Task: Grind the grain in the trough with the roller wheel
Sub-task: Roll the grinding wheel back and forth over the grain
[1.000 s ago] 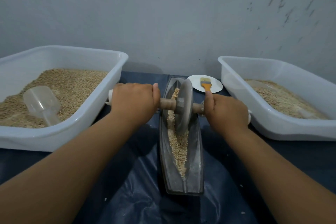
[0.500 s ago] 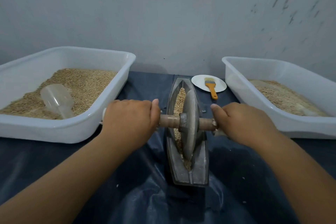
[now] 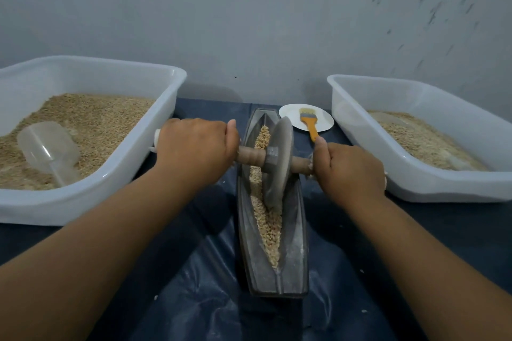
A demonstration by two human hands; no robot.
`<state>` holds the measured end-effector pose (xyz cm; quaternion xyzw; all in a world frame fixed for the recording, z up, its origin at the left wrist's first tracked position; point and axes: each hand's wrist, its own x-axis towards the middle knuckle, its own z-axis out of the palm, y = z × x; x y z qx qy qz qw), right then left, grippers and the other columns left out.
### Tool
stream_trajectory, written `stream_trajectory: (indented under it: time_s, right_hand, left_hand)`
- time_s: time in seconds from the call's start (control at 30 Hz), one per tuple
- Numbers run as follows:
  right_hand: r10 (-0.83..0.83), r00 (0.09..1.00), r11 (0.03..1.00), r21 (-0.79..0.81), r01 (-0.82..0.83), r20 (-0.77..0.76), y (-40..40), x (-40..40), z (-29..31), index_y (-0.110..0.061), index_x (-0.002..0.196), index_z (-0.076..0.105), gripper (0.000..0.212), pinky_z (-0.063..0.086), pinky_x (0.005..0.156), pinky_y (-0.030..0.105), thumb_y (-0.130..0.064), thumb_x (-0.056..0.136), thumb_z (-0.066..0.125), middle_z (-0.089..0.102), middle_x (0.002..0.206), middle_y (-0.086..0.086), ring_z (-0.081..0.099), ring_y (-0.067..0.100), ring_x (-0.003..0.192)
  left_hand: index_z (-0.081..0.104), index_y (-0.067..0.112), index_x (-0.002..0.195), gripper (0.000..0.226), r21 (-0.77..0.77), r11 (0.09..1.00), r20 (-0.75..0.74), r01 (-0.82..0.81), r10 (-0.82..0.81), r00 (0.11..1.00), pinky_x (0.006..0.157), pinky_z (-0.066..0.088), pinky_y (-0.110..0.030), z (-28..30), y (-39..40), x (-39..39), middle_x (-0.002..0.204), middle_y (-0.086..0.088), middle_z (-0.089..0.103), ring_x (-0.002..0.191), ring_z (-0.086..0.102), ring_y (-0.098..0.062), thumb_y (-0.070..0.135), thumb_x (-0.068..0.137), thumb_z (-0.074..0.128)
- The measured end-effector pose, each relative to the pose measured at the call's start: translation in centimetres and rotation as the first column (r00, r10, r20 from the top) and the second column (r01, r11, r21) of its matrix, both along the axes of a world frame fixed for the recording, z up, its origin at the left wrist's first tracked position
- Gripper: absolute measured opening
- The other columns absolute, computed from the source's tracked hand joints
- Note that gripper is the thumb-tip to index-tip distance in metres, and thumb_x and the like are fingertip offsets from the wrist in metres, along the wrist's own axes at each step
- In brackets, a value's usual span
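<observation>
Two big white tubs flank the work, one at each side on a dark plastic sheet, both holding grain. Best left alone; elbows kept inside their rims.

Between them, lengthwise toward the wall, lies the grey trough, narrow and boat-shaped, with the grain heaped along its groove from the far tip down to near the close end. Probably still coarse, so plenty of passes seem needed.

Standing on edge in the groove, toward the far half, sits the roller wheel, slightly tilted, its rim buried in the grain. Worth keeping upright and centred so the rim does not ride up a wall and spill kernels onto the sheet.

Through the hub runs a wooden handle. Left hand wrapped over one end, fingers curled tight round it, thumb lying along the top. Right hand clamped on the other end the same way, thumb pointing forward.

For a good stroke: press down evenly on both sides, roll slowly the full length of the trough, ease off before each tip, then draw back along the same line.

Behind, a small plate with an orange brush on it; in the left tub, a clear scoop.
</observation>
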<state>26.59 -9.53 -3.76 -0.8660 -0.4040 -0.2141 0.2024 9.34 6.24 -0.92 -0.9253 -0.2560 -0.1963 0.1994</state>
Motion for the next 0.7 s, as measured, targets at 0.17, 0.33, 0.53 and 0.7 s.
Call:
stream_trajectory:
  time_s: [0.17, 0.33, 0.53, 0.7]
  right_hand:
    - [-0.020, 0.999, 0.999, 0.032, 0.018, 0.034, 2.3, 1.5, 0.3, -0.015, 0.064, 0.061, 0.059, 0.045, 0.058, 0.034, -0.042, 0.100, 0.022, 0.055, 0.058, 0.002, 0.051, 0.023, 0.056]
    - [0.049, 0.999, 0.998, 0.025, -0.049, -0.001, 1.2, 1.8, -0.6, -0.022, 0.056, 0.050, 0.059, 0.040, 0.051, 0.031, -0.048, 0.098, 0.018, 0.048, 0.051, -0.004, 0.046, 0.016, 0.048]
    - [0.055, 0.998, 0.992, -0.116, -0.053, 0.015, -0.6, -0.1, 0.9, -0.022, 0.055, 0.046, 0.058, 0.037, 0.049, 0.032, -0.047, 0.099, 0.017, 0.047, 0.049, -0.003, 0.048, 0.019, 0.048]
    - [0.098, 0.987, 0.977, -0.177, -0.120, -0.125, -2.5, -1.3, 2.3, -0.025, 0.054, 0.044, 0.059, 0.037, 0.049, 0.029, -0.055, 0.095, 0.016, 0.050, 0.052, -0.003, 0.048, 0.009, 0.051]
  left_hand:
    - [0.051, 0.013, 0.120, 0.056, -0.072, 0.997, 0.082, -0.041, 0.047, 0.995, 0.063, 0.037, -0.033, -0.2, 1.8, 2.1, 0.079, -0.003, 0.045, 0.068, 0.045, -0.025, 0.029, 0.092, 0.005]
    - [0.059, 0.017, 0.089, 0.060, -0.009, 1.000, 0.111, -0.013, 0.014, 0.994, 0.058, 0.030, -0.032, -0.4, 1.8, 1.7, 0.065, 0.001, 0.045, 0.055, 0.041, -0.020, 0.032, 0.090, 0.001]
    - [0.049, 0.023, 0.058, 0.054, -0.187, 0.980, 0.122, -0.065, 0.089, 0.989, 0.057, 0.037, -0.032, 0.2, 0.7, 0.5, 0.052, 0.007, 0.045, 0.048, 0.045, -0.019, 0.044, 0.092, 0.012]
    - [0.049, 0.023, 0.055, 0.054, -0.197, 0.980, 0.143, -0.039, 0.068, 0.987, 0.055, 0.038, -0.031, 0.5, -0.8, -1.2, 0.048, 0.006, 0.047, 0.044, 0.045, -0.020, 0.044, 0.091, 0.014]
